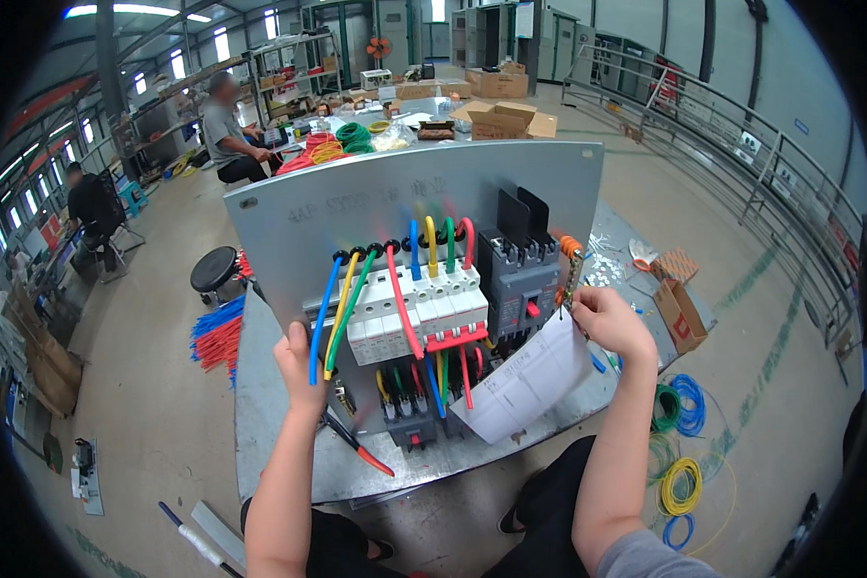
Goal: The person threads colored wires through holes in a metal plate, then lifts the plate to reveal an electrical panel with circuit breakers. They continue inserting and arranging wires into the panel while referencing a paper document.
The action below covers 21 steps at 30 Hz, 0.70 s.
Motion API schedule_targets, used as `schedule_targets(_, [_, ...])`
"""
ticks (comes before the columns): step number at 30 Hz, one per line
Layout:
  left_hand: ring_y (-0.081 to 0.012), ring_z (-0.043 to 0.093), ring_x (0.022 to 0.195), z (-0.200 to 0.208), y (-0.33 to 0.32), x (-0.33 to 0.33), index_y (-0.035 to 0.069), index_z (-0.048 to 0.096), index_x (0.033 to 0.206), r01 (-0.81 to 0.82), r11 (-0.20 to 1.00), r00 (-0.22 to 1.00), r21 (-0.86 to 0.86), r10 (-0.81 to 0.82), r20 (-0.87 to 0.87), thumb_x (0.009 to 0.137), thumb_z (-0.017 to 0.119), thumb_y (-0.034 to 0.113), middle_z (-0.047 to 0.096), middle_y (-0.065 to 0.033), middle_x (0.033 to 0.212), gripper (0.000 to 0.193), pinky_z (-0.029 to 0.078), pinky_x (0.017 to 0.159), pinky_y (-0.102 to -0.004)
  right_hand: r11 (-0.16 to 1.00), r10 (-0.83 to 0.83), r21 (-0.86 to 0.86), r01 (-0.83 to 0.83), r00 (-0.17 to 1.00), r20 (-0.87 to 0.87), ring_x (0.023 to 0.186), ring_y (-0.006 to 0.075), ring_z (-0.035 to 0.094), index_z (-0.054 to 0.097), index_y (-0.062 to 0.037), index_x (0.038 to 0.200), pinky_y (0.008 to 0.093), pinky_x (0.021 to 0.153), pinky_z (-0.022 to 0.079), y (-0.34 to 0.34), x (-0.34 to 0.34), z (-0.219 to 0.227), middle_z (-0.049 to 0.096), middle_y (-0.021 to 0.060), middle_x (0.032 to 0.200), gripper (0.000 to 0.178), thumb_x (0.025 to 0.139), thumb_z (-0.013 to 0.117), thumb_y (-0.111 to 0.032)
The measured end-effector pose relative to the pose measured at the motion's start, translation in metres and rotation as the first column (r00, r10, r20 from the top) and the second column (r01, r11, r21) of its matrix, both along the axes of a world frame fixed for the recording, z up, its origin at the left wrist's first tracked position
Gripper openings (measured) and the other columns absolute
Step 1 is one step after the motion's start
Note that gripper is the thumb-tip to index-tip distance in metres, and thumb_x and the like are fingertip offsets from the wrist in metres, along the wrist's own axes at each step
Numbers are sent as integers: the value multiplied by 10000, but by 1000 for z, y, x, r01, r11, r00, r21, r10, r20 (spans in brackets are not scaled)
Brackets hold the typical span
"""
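Observation:
A grey metal mounting panel point(318, 207) stands tilted on the table before me, carrying white miniature circuit breakers point(385, 332), a dark moulded-case breaker point(520, 279) and a smaller one point(409, 427) below. Blue, yellow, green and red wires point(348, 313) come through grommeted holes; several ends hang loose in front. My left hand point(302, 371) is closed on the panel's left edge, thumb in front, other fingers mostly hidden. Beside the panel's right edge, my right hand point(615, 323) is closed, pinching the upper corner of a printed paper sheet point(530, 380), near an orange-ended terminal strip point(572, 265).
Red-handled pliers point(361, 450) lie by the table's point(270, 453) near edge. An open carton point(679, 316) and small parts occupy its right side. Wire coils point(682, 486) lie on the floor at right; cut wires point(219, 337) and a stool point(215, 270) are at left. A person point(223, 135) sits beyond.

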<state>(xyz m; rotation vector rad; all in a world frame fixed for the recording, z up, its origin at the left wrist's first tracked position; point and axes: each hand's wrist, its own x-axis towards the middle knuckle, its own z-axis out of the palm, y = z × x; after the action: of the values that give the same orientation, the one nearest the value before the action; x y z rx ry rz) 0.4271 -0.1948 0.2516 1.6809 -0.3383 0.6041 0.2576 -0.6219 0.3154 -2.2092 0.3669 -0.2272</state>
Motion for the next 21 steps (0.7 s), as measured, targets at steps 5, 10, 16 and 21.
schedule_targets(5, [-124, 356, 692, -3, 4, 5, 34, 346, 791, -24, 999, 999, 48, 23, 35, 1137, 395, 498, 391, -31, 695, 581, 305, 605, -372, 998, -12, 68, 13, 1000, -21, 637, 118, 557, 692, 23, 985, 347, 580, 471, 3, 3, 0, 634, 17, 735, 188, 1017, 583, -127])
schedule_targets(10, [-137, 346, 695, -5, 4, 7, 28, 339, 794, -3, 999, 999, 36, 1, 36, 1135, 397, 499, 379, -41, 696, 584, 301, 610, -380, 999, -14, 47, 15, 1000, -24, 676, 127, 587, 692, 24, 988, 343, 628, 490, 2, 1, 2, 650, 27, 754, 189, 1015, 581, -126])
schedule_targets(16, [-118, 352, 698, -4, 8, 7, 47, 353, 775, 35, 999, 999, 6, -35, -10, 1127, 416, 531, 386, -15, 701, 602, 299, 608, -367, 1000, -22, -15, 21, 999, -25, 719, 157, 603, 686, 36, 976, 364, 676, 503, 7, 0, 9, 664, 58, 771, 183, 981, 578, -111])
schedule_targets(21, [-98, 362, 701, -1, 4, 4, 69, 384, 755, 67, 997, 996, -38, -69, -49, 1110, 450, 569, 402, 23, 711, 617, 297, 605, -353, 1000, -2, -13, 2, 1000, -30, 711, 153, 593, 683, 38, 960, 364, 672, 501, 4, -1, 9, 657, 59, 765, 175, 966, 577, -101])
